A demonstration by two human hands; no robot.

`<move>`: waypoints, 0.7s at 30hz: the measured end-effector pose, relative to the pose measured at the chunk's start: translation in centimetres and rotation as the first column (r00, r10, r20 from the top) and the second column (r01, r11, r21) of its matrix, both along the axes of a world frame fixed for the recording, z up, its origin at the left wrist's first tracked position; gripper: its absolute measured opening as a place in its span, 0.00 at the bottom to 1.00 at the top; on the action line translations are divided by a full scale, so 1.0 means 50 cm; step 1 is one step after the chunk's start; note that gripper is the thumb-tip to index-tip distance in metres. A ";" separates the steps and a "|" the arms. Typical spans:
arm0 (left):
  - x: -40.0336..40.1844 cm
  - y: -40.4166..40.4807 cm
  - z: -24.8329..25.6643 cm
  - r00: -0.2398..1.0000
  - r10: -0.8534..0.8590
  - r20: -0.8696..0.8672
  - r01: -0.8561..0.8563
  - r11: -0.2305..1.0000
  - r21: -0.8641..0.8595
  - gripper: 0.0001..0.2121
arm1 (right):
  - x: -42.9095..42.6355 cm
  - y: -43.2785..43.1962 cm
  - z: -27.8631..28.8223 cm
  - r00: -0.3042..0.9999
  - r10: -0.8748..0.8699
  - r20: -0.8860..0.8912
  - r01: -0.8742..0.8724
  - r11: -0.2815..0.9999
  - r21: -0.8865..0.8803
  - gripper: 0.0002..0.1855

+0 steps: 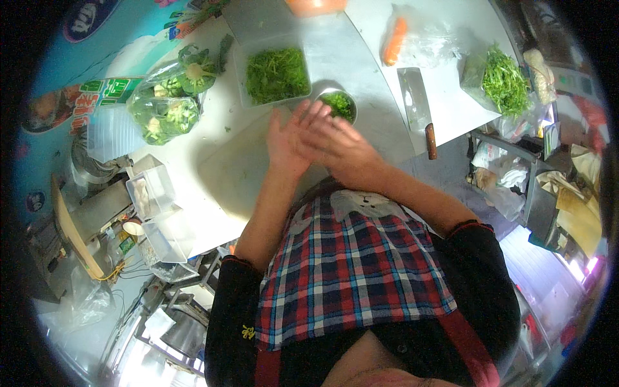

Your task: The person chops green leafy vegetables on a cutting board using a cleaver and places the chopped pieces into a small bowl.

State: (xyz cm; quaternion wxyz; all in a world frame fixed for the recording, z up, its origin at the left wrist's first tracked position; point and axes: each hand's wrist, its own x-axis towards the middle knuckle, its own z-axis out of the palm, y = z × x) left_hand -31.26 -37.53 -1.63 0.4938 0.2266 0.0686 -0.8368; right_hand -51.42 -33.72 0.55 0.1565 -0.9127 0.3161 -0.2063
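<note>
My left hand (288, 150) and my right hand (349, 154) meet palm to palm over the near part of a cutting board (232, 169). The right lies partly across the left and hides some of its fingers. Both are slightly blurred, with fingers stretched out, and I see nothing held in either. Just beyond the fingertips stands a small round bowl (356, 115) of chopped greens (338, 102). Behind and to its left is a clear plastic container (240, 89) filled with cut leafy greens (278, 75).
At right, a cleaver (414, 99) with a wooden handle lies below a carrot (396, 41). Leafy greens (505, 82) spill from a bag farther right. Bagged vegetables (167, 113), broccoli (198, 70), stacked plastic containers (109, 133) and clear bins (167, 237) line the left side.
</note>
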 end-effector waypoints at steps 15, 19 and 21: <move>0.385 -0.093 -0.258 -0.883 0.130 0.452 0.164 0.986 0.038 0.11 | -0.150 -0.008 -0.070 0.801 -0.581 0.145 0.499 0.781 0.374 0.15; 0.404 -0.118 -0.265 -0.870 0.181 0.459 0.270 0.953 0.135 0.09 | -0.157 0.005 -0.082 0.803 -0.576 0.151 0.494 0.786 0.372 0.14; 0.420 -0.114 -0.273 -0.877 0.243 0.414 0.322 0.938 0.131 0.09 | -0.158 0.002 -0.089 0.800 -0.573 0.176 0.494 0.797 0.348 0.13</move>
